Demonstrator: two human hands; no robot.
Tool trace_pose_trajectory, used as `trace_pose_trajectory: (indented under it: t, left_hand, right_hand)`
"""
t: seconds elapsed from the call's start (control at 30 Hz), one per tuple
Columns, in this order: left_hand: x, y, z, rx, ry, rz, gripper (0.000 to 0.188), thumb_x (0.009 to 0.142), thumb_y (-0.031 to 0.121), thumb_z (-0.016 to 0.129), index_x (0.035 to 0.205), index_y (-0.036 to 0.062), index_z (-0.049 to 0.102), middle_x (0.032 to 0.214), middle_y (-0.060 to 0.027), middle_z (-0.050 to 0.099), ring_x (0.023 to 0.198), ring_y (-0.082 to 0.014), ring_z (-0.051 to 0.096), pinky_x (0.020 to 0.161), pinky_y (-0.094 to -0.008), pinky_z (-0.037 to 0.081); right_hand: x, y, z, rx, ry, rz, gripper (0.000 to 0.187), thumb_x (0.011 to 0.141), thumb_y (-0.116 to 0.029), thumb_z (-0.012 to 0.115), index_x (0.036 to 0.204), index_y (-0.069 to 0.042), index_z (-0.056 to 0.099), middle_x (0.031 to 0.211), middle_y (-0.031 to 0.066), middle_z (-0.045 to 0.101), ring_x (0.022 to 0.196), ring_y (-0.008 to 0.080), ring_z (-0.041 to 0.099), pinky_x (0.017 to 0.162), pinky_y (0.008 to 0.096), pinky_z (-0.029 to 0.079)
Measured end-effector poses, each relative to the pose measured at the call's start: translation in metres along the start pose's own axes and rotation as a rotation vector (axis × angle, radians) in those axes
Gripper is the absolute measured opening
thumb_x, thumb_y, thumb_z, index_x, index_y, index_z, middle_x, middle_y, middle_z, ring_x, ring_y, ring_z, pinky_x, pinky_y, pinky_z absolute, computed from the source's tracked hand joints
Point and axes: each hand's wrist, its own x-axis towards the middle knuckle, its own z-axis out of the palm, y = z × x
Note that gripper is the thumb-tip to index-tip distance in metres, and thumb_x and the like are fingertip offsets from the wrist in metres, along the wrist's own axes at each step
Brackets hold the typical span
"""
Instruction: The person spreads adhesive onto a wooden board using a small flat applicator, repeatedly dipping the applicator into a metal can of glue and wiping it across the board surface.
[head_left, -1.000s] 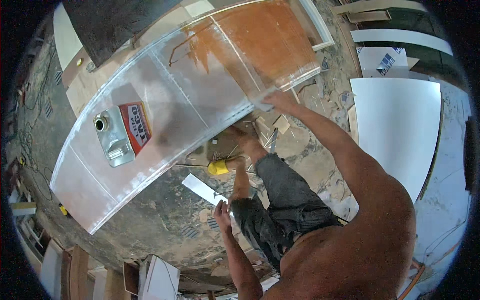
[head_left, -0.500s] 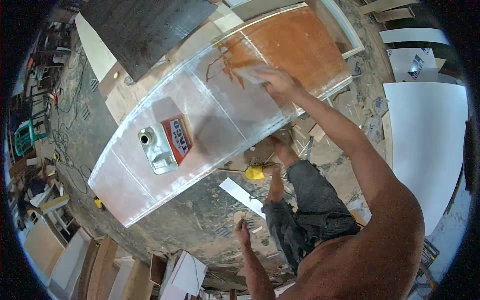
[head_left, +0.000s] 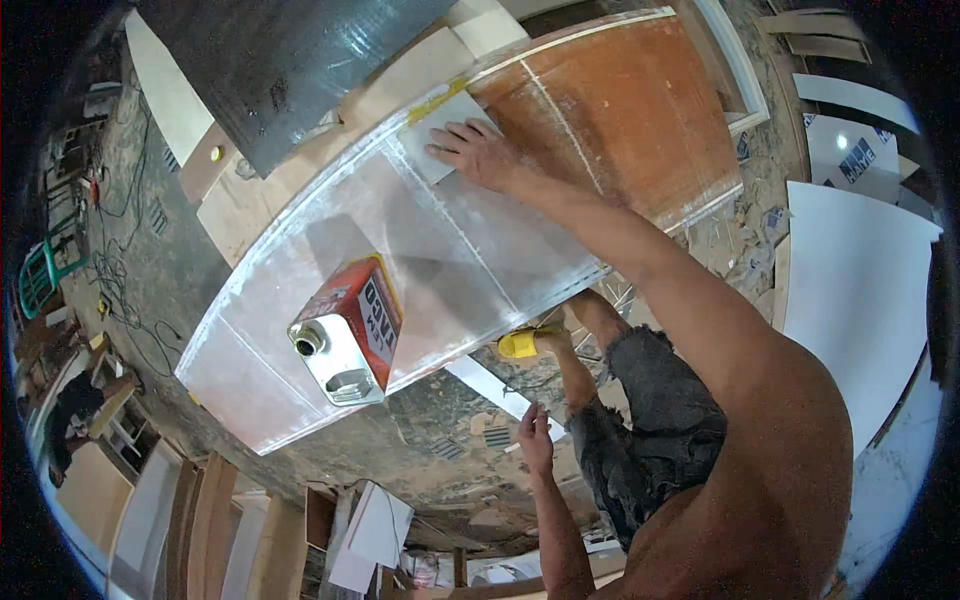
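A metal can [head_left: 348, 330] stands on the pale, coated left part of a long board [head_left: 300, 340]; the left hand [head_left: 535, 438] hangs loosely open, holding nothing. The right hand [head_left: 480, 152], fingers flat, presses a small spreader card [head_left: 440, 135] where coating meets bare brown wood, seemingly still uncovered.

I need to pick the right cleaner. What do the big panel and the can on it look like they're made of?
Panel: likely wood board, bare reddish-brown on one part, glossy grey coating or laminate elsewhere. Can: metal by its shiny silver top and round spout, sides printed red. Right hand presses a pale sheet against the panel.
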Motion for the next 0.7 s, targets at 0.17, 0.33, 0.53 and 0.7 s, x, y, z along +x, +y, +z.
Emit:
trace_pose_trajectory:
  t: [0.17, 0.33, 0.53, 0.7]
  left_hand:
    - [-0.009, 0.007, -0.025, 0.062, 0.080, -0.096, 0.045, 0.097, 0.025, 0.059, 0.132, -0.0034, 0.053, 0.119, -0.0163, 0.064, 0.103, -0.0227, 0.065, 0.081, -0.0327, 0.051]
    - [-0.002, -0.001, -0.031, -0.012, 0.092, -0.066, 0.044, 0.099, 0.023, 0.056, 0.132, -0.0060, 0.052, 0.124, -0.0171, 0.062, 0.109, -0.0249, 0.063, 0.088, -0.0361, 0.051]
    - [0.009, 0.043, -0.014, 0.032, 0.043, -0.070, 0.044, 0.099, 0.022, 0.055, 0.133, -0.0057, 0.051, 0.124, -0.0160, 0.062, 0.111, -0.0254, 0.062, 0.090, -0.0369, 0.050]
    - [0.007, 0.047, -0.017, 0.012, 0.023, -0.027, 0.045, 0.097, 0.023, 0.058, 0.133, -0.0035, 0.052, 0.123, -0.0145, 0.062, 0.110, -0.0231, 0.063, 0.086, -0.0344, 0.051]
  right_hand:
    - [0.022, 0.004, -0.017, -0.012, -0.031, 0.036, 0.051, 0.086, -0.029, 0.057, 0.136, -0.018, 0.052, 0.148, 0.0037, 0.042, 0.135, 0.0265, 0.038, 0.111, 0.0464, 0.029]
    - [0.015, 0.014, -0.005, -0.020, -0.131, 0.021, 0.051, 0.088, -0.022, 0.055, 0.138, -0.017, 0.049, 0.148, 0.0042, 0.042, 0.134, 0.0262, 0.038, 0.110, 0.0471, 0.030]
    - [0.036, 0.004, 0.001, 0.060, -0.075, 0.078, 0.045, 0.090, -0.019, 0.052, 0.135, -0.015, 0.052, 0.147, 0.0062, 0.043, 0.133, 0.0278, 0.039, 0.109, 0.0489, 0.030]
    - [-0.084, -0.059, 0.001, 0.030, -0.232, -0.121, 0.048, 0.089, -0.027, 0.054, 0.135, -0.016, 0.052, 0.149, 0.0076, 0.040, 0.130, 0.0289, 0.042, 0.108, 0.0480, 0.032]
